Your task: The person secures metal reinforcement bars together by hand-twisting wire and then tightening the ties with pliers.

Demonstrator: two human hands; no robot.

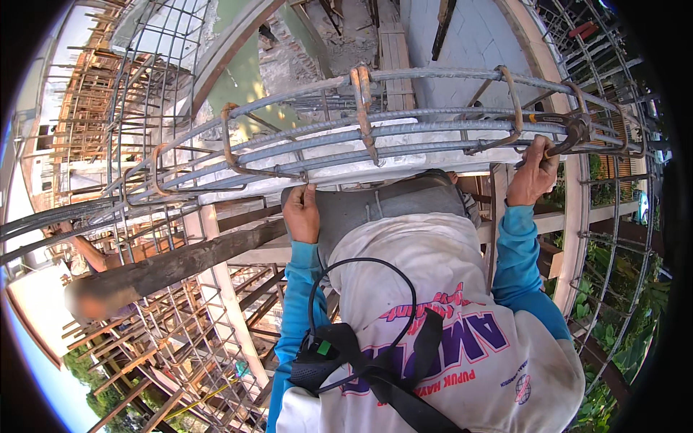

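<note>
In front of my body runs a long cage of ribbed rebar (411, 128), with rusty bent stirrups (227, 137) around its bars. My left hand (302, 213) is closed in a pinch just under the end of one stirrup; whatever is between the fingertips is too small to make out. Over at the right, my right hand (533, 173) is raised to the lower bars, its fingers closed around a dark handle of steel pincers (576, 133). The pincers' head lies against the bars beside a stirrup.
A pale concrete ledge (426, 144) lies under the cage. A thick dark timber pole (195, 256) slants at the left, with another person's arm (88, 252) behind it. Upright rebar grids (155, 79) stand at left and right. A black strap and cable (393, 382) hang over my shirt.
</note>
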